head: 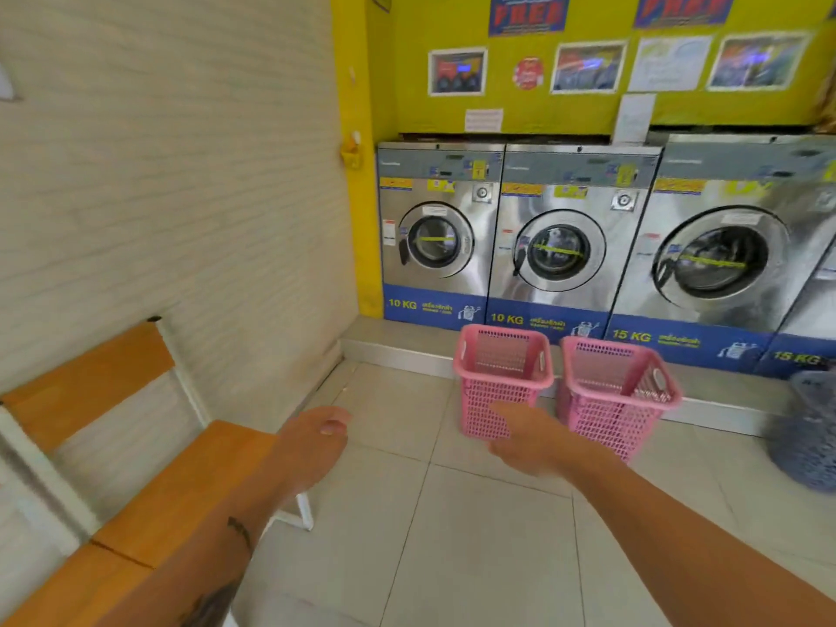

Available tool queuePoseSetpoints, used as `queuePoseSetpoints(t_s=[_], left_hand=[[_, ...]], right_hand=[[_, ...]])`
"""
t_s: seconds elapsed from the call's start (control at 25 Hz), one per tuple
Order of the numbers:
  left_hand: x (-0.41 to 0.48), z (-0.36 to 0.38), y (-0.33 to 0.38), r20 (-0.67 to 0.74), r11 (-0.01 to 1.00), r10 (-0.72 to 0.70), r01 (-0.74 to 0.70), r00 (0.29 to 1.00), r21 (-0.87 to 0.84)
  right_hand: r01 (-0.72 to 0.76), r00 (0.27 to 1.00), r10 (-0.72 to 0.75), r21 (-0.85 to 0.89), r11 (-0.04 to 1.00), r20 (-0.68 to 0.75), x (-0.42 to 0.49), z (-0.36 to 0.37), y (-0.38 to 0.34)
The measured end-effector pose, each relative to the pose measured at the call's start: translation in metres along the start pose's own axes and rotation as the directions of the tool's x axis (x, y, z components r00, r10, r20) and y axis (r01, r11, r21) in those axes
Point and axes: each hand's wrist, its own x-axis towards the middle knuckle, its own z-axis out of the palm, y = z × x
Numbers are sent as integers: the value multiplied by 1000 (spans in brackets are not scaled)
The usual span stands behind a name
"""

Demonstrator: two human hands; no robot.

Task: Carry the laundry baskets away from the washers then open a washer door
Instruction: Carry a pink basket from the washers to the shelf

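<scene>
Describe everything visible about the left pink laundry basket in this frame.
The left pink basket is a tapered, perforated plastic tub with a solid thick rim and handle slots on its sides. It stands upright and looks empty, on the tiled floor just before the raised step under the 10 KG washers, close beside a matching pink basket on its right. The right hand overlaps its lower front; contact is unclear.

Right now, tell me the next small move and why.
Probably step closer and take the nearer pink basket by its rim with the right hand. Both pink baskets stand on the floor by the washers' step, neither hand holds anything, and the washer doors look shut.
</scene>
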Motion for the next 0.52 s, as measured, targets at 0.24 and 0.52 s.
queuePoseSetpoints(t_s=[0.24,0.52], left_hand=[[153,90,67,26,990,137,-136,990,-43],[312,153,155,205,974,226,-220,952,-54]], right_hand=[[-35,995,35,4,999,-93,81,-83,76],[-269,948,263,-11,963,-179,190,-165,153]])
